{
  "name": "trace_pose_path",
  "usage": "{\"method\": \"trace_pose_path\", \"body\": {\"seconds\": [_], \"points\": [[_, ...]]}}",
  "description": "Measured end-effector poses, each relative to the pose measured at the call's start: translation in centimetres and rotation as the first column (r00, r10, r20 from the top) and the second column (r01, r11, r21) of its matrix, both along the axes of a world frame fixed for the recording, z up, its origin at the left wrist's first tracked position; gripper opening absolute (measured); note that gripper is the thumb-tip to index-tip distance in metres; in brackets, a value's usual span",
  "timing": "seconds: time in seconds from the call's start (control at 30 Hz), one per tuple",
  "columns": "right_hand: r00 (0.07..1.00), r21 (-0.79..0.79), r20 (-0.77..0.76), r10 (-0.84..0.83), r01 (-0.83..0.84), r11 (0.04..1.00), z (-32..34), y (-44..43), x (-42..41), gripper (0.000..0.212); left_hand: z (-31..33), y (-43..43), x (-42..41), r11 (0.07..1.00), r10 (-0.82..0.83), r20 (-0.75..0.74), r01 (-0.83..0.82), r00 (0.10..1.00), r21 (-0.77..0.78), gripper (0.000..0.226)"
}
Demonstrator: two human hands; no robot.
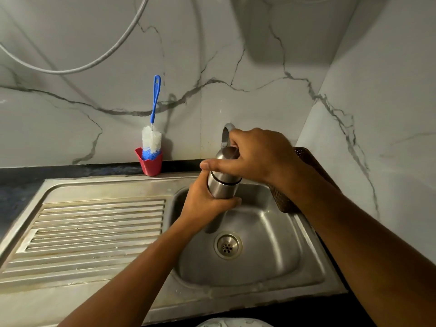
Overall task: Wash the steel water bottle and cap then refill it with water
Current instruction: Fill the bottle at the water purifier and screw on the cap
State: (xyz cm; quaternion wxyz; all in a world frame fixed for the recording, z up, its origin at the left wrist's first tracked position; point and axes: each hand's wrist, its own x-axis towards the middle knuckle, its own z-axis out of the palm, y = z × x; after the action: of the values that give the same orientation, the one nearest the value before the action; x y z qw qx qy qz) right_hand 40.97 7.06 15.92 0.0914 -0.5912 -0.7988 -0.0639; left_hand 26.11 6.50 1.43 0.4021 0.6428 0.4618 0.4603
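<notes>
Steel bottle (pixel 224 191) held upright over the sink (pixel 271 232) basin, just in front of the tap (pixel 226 133). Cap (pixel 226 153) looks seated; dark seam ring shows below it.

Left hand (pixel 205 199) wrapped round the bottle's body. Right hand (pixel 254 156) clamped over the cap from above, thumb along its front. Likely step: twisting the cap loose. No water seen running.

Bottle brush (pixel 152 138) stands in a red cup (pixel 151 165) on the back ledge, well apart. Brown basket (pixel 304 156) behind the right wrist.

Risks:
- smooth steel could turn in the left hand instead of the cap loosening
- freed cap could drop toward the drain (pixel 227 245)
- a lift could knock the tap, which sits close
</notes>
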Motion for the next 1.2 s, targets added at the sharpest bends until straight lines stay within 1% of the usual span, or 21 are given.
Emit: {"method": "trace_pose_path", "body": {"seconds": [0.03,0.07,0.13,0.17,0.2,0.27,0.33,0.37,0.43,0.5,0.57,0.63,0.7,0.77,0.83,0.87,0.97,1.0,1.07,1.13,1.2], "points": [[0.999,-0.052,-0.034,0.006,-0.008,0.999,-0.1,0.4,0.2,0.096,0.1,0.0,0.0,1.000,0.001,0.006,-0.001,1.000,-0.001,0.080],[0.990,-0.153,-0.137,0.035,-0.057,0.987,-0.1,0.8,0.7,0.091,0.2,0.0,-0.1,1.000,0.005,0.012,-0.005,1.000,-0.001,0.079],[0.898,-0.385,-0.429,0.097,-0.279,0.880,0.0,1.5,1.7,0.084,0.5,-0.1,-0.5,1.000,0.027,0.022,-0.027,0.999,0.009,0.078],[0.846,-0.431,-0.519,0.119,-0.379,0.819,-0.1,1.8,2.2,0.083,0.6,0.0,-0.6,0.999,0.040,0.025,-0.040,0.999,0.014,0.078],[0.815,-0.431,-0.559,0.153,-0.443,0.786,-0.3,2.0,2.6,0.080,0.7,0.0,-0.8,0.999,0.050,0.029,-0.051,0.998,0.013,0.078],[0.793,-0.355,-0.575,0.203,-0.465,0.811,-1.0,2.5,2.6,0.069,0.7,0.0,-1.0,0.998,0.065,0.032,-0.066,0.997,0.013,0.078],[0.810,-0.279,-0.558,0.179,-0.387,0.879,-1.3,2.5,1.9,0.057,0.6,0.0,-0.9,0.997,0.073,0.044,-0.074,0.996,0.013,0.077],[0.832,-0.243,-0.533,0.155,-0.325,0.914,-1.7,2.4,1.4,0.057,0.5,-0.1,-0.9,0.997,0.076,0.052,-0.077,0.996,0.011,0.076],[0.896,-0.154,-0.433,0.097,-0.180,0.971,-2.8,2.2,0.2,0.070,0.5,-0.3,-0.7,0.997,0.072,0.062,-0.073,0.995,0.008,0.072],[0.925,-0.125,-0.379,0.027,-0.080,0.989,-4.0,2.2,-0.6,0.082,0.6,-0.3,-0.7,0.998,0.059,0.075,-0.060,0.995,-0.001,0.069],[0.864,-0.242,-0.504,0.004,-0.146,0.959,-4.3,2.3,-0.4,0.093,0.6,-0.3,-1.0,0.998,0.056,0.085,-0.056,0.995,-0.004,0.071],[0.695,-0.385,-0.719,-0.028,-0.363,0.848,-4.1,2.3,0.4,0.105,0.7,-0.2,-1.4,0.998,0.058,0.094,-0.057,0.994,-0.014,0.076],[0.556,-0.365,-0.831,-0.028,-0.507,0.781,-4.2,2.3,1.3,0.104,0.7,-0.2,-1.6,0.998,0.064,0.107,-0.062,0.992,-0.019,0.080],[0.474,-0.291,-0.881,-0.013,-0.518,0.804,-4.4,1.9,1.3,0.089,0.8,-0.1,-1.5,0.998,0.064,0.114,-0.062,0.991,-0.017,0.082],[0.437,-0.216,-0.900,0.002,-0.450,0.866,-4.7,1.3,0.5,0.072,0.9,-0.1,-1.1,0.999,0.053,0.120,-0.052,0.991,-0.009,0.080],[0.445,-0.167,-0.895,0.023,-0.384,0.908,-5.1,1.0,-0.2,0.067,0.9,-0.1,-0.9,0.999,0.049,0.121,-0.049,0.991,-0.008,0.078],[0.479,-0.054,-0.877,0.043,-0.187,0.981,-6.2,0.2,-2.0,0.076,1.0,-0.2,-0.4,0.999,0.034,0.126,-0.034,0.991,-0.002,0.072],[0.471,-0.058,-0.881,0.039,-0.190,0.980,-6.3,0.1,-2.0,0.081,1.0,-0.3,-0.4,1.000,0.029,0.131,-0.029,0.991,-0.005,0.072],[0.437,-0.135,-0.899,0.017,-0.313,0.940,-5.8,0.2,-1.0,0.086,1.1,-0.3,-0.5,1.000,0.024,0.132,-0.022,0.991,-0.021,0.072],[0.387,-0.205,-0.922,-0.012,-0.463,0.862,-4.9,0.2,0.3,0.078,1.2,-0.4,-0.8,0.999,0.040,0.141,-0.035,0.989,-0.033,0.072],[0.350,-0.185,-0.937,0.007,-0.512,0.839,-4.5,0.3,1.0,0.068,1.2,-0.4,-0.9,0.998,0.053,0.155,-0.047,0.987,-0.041,0.074]]}}
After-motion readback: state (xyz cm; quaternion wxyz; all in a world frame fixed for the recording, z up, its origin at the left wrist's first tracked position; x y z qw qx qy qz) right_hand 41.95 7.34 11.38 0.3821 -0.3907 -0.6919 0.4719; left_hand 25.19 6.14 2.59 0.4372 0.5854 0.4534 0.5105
